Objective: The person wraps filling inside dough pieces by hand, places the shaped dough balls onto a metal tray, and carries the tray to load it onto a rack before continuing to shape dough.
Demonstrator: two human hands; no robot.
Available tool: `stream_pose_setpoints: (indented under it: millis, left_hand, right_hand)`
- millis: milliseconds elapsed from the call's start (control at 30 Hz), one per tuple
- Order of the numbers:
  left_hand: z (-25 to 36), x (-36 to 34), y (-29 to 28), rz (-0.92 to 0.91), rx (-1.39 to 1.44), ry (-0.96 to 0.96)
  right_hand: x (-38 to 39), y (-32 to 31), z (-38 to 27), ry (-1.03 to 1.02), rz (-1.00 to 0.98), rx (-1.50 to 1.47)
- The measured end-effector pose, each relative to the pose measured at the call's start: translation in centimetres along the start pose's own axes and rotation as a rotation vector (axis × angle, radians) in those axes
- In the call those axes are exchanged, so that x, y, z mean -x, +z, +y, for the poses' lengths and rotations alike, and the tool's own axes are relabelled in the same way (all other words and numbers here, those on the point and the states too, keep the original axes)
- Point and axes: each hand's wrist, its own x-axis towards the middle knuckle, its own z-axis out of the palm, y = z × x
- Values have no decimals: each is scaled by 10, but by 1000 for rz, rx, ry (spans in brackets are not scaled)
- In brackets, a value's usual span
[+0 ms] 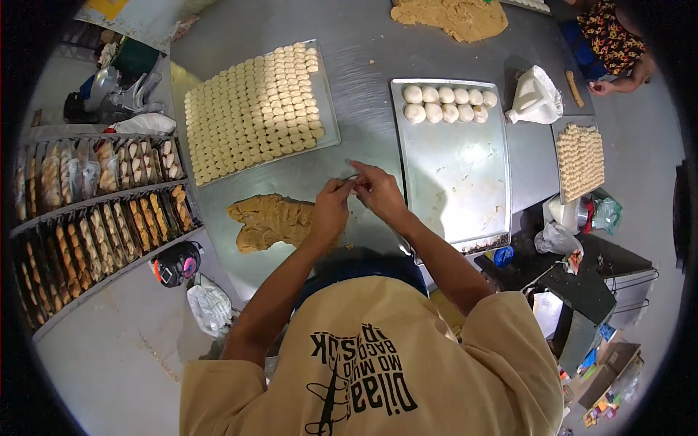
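Both bare forearms (448, 261) angle inward; the bare left hand (331, 206) and bare right hand (382, 193) sit close together, left fingers (337, 186) curled, right index finger (362, 168) extended.

Dressed in a tan shirt (443, 356) with wide short sleeves (512, 323), printed in front with bold black lettering (363, 367) and a thin-lined black drawing (329, 403). Wearing dark blue cloth (363, 269) at the waist.

On my tan shirt (458, 341) I can see black printed lettering (372, 363), mostly in capital letters; it is set in several lines of different size
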Motion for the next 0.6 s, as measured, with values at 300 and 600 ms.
stream_pose_setpoints:
  millis: [300, 600]
  left_hand:
    - [10, 29, -7, -42, -273, 143]
    - [8, 44, -57, 205, -194, 62]
  right_hand:
    - [39, 2, -24, -406, 128, 559]
    - [-24, 24, 2, -176, 211, 481]
